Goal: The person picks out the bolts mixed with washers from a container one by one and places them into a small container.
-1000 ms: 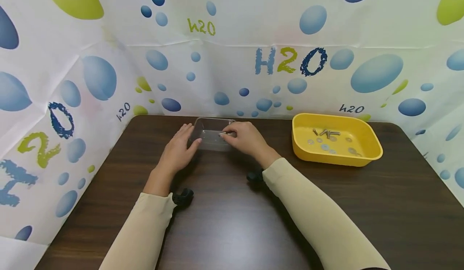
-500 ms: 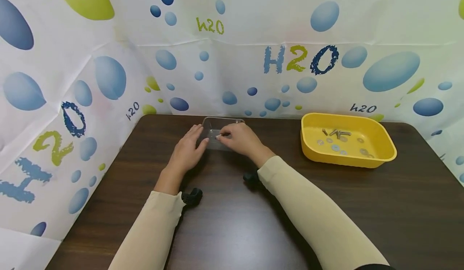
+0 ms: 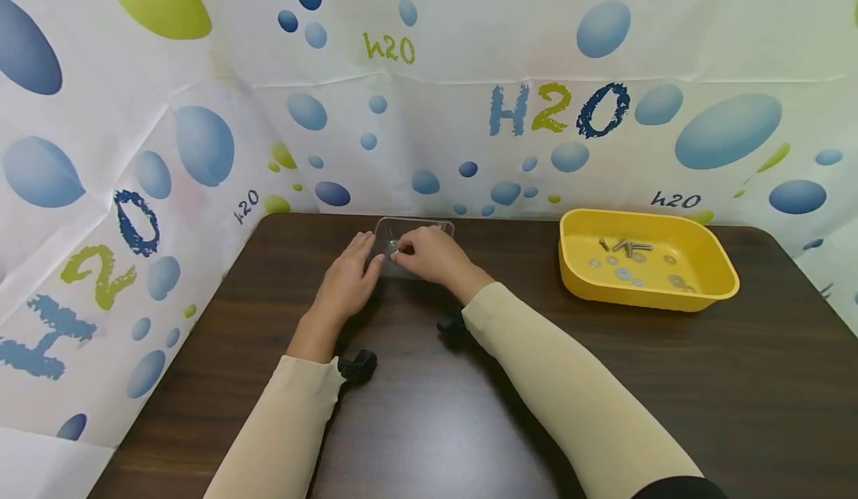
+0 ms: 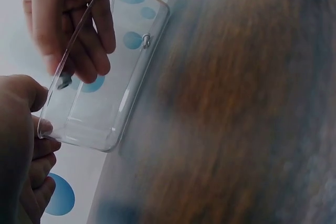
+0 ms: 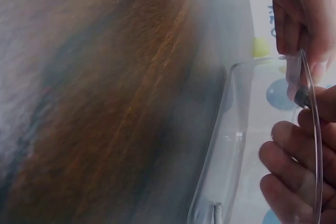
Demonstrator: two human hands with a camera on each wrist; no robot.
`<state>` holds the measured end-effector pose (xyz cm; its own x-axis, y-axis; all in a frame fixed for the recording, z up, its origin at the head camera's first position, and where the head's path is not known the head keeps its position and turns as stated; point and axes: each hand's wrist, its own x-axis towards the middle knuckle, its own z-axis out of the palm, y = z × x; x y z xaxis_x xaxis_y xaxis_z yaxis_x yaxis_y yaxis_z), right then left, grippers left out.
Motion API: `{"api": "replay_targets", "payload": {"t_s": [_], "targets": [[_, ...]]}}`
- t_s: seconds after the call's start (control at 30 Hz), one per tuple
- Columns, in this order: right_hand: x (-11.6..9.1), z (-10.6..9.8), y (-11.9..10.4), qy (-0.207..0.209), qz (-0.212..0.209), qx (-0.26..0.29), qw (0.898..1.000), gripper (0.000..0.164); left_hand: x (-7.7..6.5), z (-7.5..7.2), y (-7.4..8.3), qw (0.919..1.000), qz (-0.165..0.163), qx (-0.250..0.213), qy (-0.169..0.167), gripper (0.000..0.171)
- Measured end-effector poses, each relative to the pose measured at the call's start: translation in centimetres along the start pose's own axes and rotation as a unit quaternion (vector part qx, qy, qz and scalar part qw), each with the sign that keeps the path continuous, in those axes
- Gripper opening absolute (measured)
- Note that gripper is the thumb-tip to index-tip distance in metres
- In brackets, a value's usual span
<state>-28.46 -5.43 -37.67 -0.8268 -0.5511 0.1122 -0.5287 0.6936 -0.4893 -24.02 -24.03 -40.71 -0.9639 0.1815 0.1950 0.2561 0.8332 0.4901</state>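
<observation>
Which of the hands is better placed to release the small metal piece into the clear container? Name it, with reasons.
Probably the right hand: it pinches the small metal piece at the clear container. The left hand lies at the container's left end, with no piece visible in it.

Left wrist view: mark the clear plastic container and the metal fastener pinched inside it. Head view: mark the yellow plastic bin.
Clear plastic container (image 4: 109, 97): left wrist view, transparent long wall.
Metal fastener (image 4: 64, 81): left wrist view, exposed end.
Yellow plastic bin (image 3: 633, 296): head view, near outer wall.
</observation>
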Motion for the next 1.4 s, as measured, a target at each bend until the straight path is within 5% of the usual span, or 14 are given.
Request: {"api": "replay_targets", "payload": {"t_s": [0.8, 1.4], "targets": [[0.48, -0.17, -0.55, -0.067, 0.006, -0.04, 0.997, 0.037, 0.28, -0.06, 0.19, 0.9998, 0.004, -0.005, 0.017, 0.055], [0.44, 0.41, -0.28, -0.052, -0.01, -0.045, 0.998, 0.037, 0.13, -0.01, 0.11, 0.9999, -0.001, -0.002, 0.014, 0.056]]}}
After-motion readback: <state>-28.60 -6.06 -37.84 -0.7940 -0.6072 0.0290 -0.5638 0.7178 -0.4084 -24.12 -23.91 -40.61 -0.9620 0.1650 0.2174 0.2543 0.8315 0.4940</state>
